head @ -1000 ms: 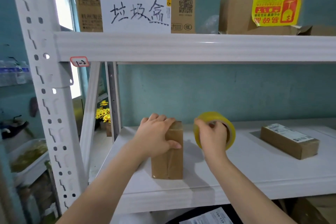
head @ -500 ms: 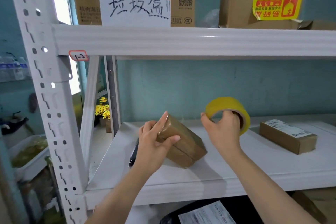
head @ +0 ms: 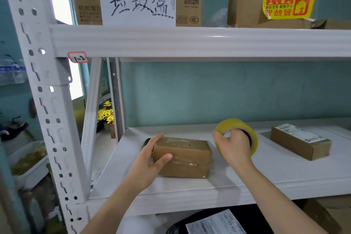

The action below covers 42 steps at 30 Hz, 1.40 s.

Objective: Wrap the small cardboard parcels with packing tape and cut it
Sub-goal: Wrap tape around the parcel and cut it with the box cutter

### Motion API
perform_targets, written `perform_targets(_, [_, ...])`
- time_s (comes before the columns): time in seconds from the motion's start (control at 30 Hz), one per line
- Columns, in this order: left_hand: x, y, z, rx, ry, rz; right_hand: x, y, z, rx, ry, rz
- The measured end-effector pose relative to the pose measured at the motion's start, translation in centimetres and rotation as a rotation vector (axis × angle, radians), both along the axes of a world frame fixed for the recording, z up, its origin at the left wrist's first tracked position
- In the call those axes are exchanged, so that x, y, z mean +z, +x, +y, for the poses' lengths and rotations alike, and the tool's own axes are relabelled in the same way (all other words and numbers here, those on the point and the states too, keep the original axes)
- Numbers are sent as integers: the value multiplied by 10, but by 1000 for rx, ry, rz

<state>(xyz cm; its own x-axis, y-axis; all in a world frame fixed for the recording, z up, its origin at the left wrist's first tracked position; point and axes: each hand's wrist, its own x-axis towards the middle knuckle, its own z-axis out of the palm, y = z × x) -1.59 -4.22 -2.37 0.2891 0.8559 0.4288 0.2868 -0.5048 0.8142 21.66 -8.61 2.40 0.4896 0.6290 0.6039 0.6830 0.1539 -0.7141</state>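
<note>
A small brown cardboard parcel [head: 183, 156], glossy with tape, lies flat on the white shelf [head: 266, 175]. My left hand [head: 147, 161] grips its left end, thumb on the front face and fingers behind. My right hand [head: 232, 147] holds a yellowish roll of packing tape [head: 236, 135] upright just right of the parcel, fingers through its core. Whether a strip of tape runs from the roll to the parcel cannot be made out. A second parcel [head: 300, 141] with a white label lies at the right of the shelf.
A dark object [head: 146, 142] lies on the shelf behind my left hand. The upper shelf beam [head: 190, 42] hangs overhead with large cartons above it. The rack's upright post [head: 47, 110] stands at the left. A black bag with a label [head: 218, 224] sits below.
The parcel stood on end, was tipped by my left hand, and now lies flat on the shelf. My right hand drew the tape roll rightward and up, away from the parcel.
</note>
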Motion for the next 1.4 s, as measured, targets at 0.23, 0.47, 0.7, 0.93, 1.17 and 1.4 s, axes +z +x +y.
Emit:
perform_targets(0.23, [-3,-12,-6,154,43,279,-26,-11,2,15,-74,20])
perform_targets(0.47, [35,-15,-9,276,473,862,-28,-8,6,4,-30,-116])
perform_targets(0.7, [51,39,-21,11,339,1188,-34,-8,15,33,-44,-17])
perform_targets(0.93, [42,80,-31,97,354,1251,-34,-13,13,49,-7,-3])
perform_targets(1.17, [43,76,-20,-43,317,909,-36,-8,12,84,-11,-17])
perform_targets(1.4, [37,-16,26,590,-44,68,-35,-1,12,155,-76,226])
